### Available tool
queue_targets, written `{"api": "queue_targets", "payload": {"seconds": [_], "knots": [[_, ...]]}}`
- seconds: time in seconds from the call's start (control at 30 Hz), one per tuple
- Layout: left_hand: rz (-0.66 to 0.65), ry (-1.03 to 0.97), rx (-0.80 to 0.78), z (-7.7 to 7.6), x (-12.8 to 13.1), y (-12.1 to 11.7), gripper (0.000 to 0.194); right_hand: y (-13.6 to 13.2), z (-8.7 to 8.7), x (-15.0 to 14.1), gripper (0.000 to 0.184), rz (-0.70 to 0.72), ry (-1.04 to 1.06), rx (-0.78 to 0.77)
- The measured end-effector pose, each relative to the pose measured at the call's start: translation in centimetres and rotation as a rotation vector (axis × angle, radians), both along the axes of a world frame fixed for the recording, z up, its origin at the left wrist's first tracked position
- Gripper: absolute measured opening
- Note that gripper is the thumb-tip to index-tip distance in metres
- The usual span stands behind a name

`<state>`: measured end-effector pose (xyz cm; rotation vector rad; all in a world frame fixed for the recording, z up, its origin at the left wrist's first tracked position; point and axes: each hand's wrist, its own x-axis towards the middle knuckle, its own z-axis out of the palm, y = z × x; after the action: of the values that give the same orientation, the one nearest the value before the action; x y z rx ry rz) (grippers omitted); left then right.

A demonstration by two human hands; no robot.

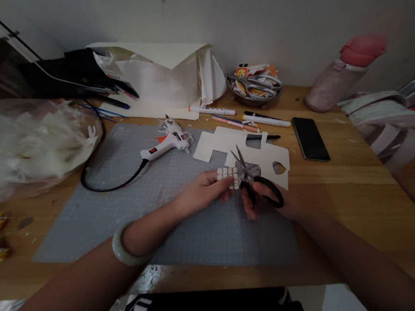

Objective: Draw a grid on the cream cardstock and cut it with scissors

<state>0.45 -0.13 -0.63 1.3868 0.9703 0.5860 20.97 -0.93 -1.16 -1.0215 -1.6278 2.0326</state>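
My left hand point(202, 192) pinches a small white piece marked with a grid of round shapes point(228, 177) above the grey cutting mat point(124, 202). My right hand point(267, 203) grips black-handled scissors point(254, 180), fingers through the loops, blades apart and pointing up and away at the edge of the small piece. A pale green bangle point(123, 246) circles my left wrist. Just behind the hands lies a cut-out sheet of white card point(228, 146) with notches and a hole.
A white glue gun point(165, 142) with black cord lies on the mat. Markers and pens point(240, 118), a black phone point(310, 138), a metal bowl with scissors point(255, 87), a pink bottle point(342, 74), folded white paper point(163, 76) and a clear plastic bag point(23, 144) surround the wooden table.
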Motion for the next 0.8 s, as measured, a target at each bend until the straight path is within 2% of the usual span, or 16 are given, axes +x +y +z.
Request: {"api": "queue_targets", "payload": {"seconds": [0.33, 0.63, 0.8], "knots": [[0.03, 0.02, -0.031, 0.1, 0.05, -0.05, 0.038, -0.09, 0.69, -0.2, 0.058, 0.034, -0.004, 0.005], [0.062, 0.012, -0.059, 0.14, 0.09, -0.07, 0.037, 0.22, -0.05, -0.05, 0.057, 0.085, 0.021, 0.043], [0.093, 0.009, -0.071, 0.11, 0.08, -0.09, 0.038, 0.12, 0.22, -0.18, 0.056, 0.078, 0.025, 0.038]]}}
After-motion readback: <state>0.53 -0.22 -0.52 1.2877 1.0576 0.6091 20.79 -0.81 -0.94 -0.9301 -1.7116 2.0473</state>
